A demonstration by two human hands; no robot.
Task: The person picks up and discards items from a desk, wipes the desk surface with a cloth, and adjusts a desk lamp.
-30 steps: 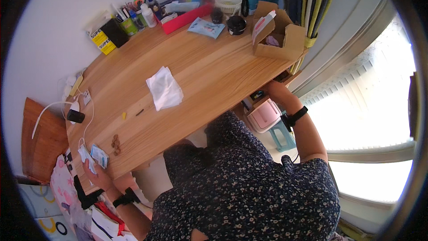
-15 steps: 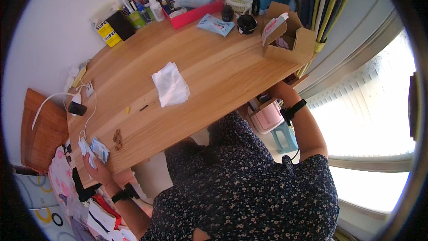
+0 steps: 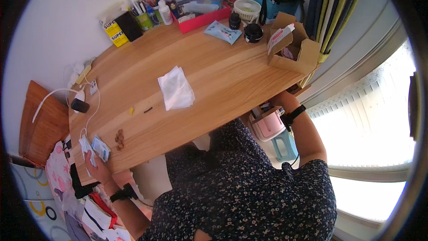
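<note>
At the table's front left corner, my left hand point(image 3: 99, 170) lies with fingers stretched over a pale blue and white face mask point(image 3: 86, 144). A packet point(image 3: 101, 147) with blue and white print sits just right of that mask. My right hand point(image 3: 282, 100) reaches under the table's right front edge, at an open drawer point(image 3: 299, 90). Its fingers are hidden there, along with anything they touch. Below it stands a pink and white box-like container point(image 3: 269, 126).
White sheets point(image 3: 176, 88) lie mid-table. Walnut-like brown pieces point(image 3: 119, 139), a yellow bit point(image 3: 131, 111) and a dark stick point(image 3: 148, 110) lie left. An open cardboard box point(image 3: 294, 47), blue wipes packet point(image 3: 223, 32) and red tray point(image 3: 203, 20) stand at the back. A teal stool point(image 3: 284, 146) is below.
The view has shifted slightly, so the table and its items sit a little lower and farther right. Both hands stay in about the same places.
</note>
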